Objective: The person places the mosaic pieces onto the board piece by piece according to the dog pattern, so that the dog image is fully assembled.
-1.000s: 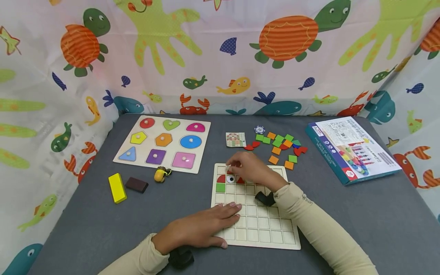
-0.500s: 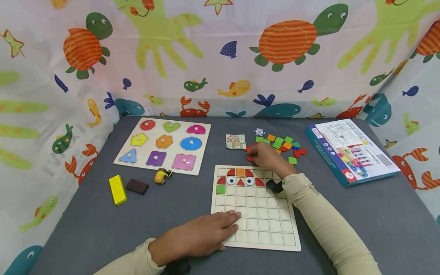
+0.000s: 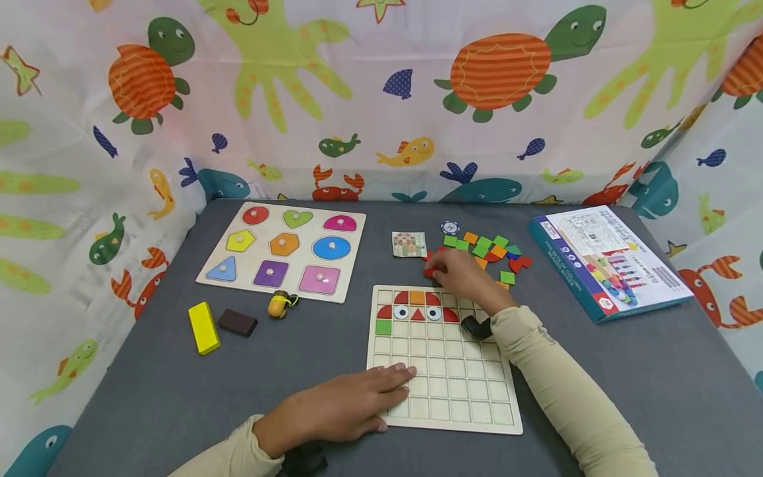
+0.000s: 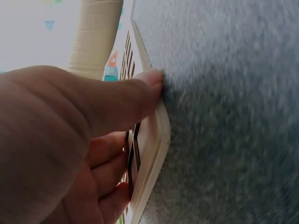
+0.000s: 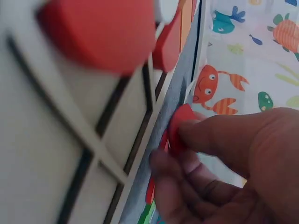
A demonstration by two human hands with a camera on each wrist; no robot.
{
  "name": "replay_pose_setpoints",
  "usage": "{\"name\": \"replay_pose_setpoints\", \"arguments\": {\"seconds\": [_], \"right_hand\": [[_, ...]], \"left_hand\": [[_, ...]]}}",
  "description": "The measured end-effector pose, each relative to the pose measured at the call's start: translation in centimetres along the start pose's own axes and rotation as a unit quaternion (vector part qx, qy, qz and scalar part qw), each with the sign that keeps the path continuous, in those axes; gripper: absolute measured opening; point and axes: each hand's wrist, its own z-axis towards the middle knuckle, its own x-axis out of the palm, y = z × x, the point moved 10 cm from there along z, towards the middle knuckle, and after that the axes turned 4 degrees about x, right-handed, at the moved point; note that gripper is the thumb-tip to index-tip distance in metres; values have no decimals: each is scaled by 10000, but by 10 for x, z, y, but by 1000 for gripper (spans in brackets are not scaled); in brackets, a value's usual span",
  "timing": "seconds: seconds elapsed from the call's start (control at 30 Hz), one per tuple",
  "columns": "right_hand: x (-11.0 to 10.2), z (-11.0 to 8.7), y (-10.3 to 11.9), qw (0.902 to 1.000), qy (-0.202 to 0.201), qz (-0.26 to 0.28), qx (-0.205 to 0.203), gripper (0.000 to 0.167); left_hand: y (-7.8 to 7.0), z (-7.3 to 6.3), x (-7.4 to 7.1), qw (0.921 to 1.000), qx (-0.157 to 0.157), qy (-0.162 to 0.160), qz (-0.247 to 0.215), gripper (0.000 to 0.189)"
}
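Observation:
A wooden grid board [image 3: 453, 371] lies on the table in the head view. Red, orange and round eye pieces fill cells in its top two rows, and one green square [image 3: 383, 327] sits at the left. My left hand [image 3: 340, 405] rests with extended fingers on the board's lower left, the thumb at its edge in the left wrist view. Just beyond the board's far edge, my right hand [image 3: 467, 275] pinches a red curved-edge piece [image 5: 180, 126] between thumb and fingers. The loose pieces under that hand are partly hidden by it.
Loose green squares [image 3: 507, 277] and other coloured pieces lie behind the right hand, beside a small picture card [image 3: 408, 244]. A shape puzzle [image 3: 238, 277], yellow block [image 3: 204, 328], dark block [image 3: 237, 322] and small yellow toy [image 3: 279, 305] are left; a box [image 3: 620, 258] is right.
My right hand has moved from the board's top rows to the loose pieces behind it and now pinches a red piece. The left hand has slid slightly down and left on the board.

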Motion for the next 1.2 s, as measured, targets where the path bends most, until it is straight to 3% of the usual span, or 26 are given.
{"name": "replay_pose_setpoints", "arguments": {"seconds": [0.13, 0.3, 0.47, 0.57, 0.9, 1.2], "right_hand": [[10, -10, 11, 9991, 303, 304, -61, 24], [21, -25, 40, 9955, 530, 461, -630, 24], [43, -37, 75, 9816, 1014, 712, -1452, 19], [56, -42, 89, 9733, 1319, 734, -1728, 17], [78, -47, 103, 9667, 1673, 599, -1842, 16], [81, -46, 112, 9717, 1339, 146, -1942, 14]], "left_hand": [[-1, 0, 3, 10000, -16, 13, 49, 59], [-2, 0, 4, 10000, -8, -23, 19, 59], [-3, 0, 1, 9998, 100, -138, 122, 59], [-3, 0, 0, 9996, 119, -165, 180, 59], [-4, 0, -4, 9989, 181, -283, 324, 58], [-2, 0, -2, 9994, 117, -247, 196, 58]]}}
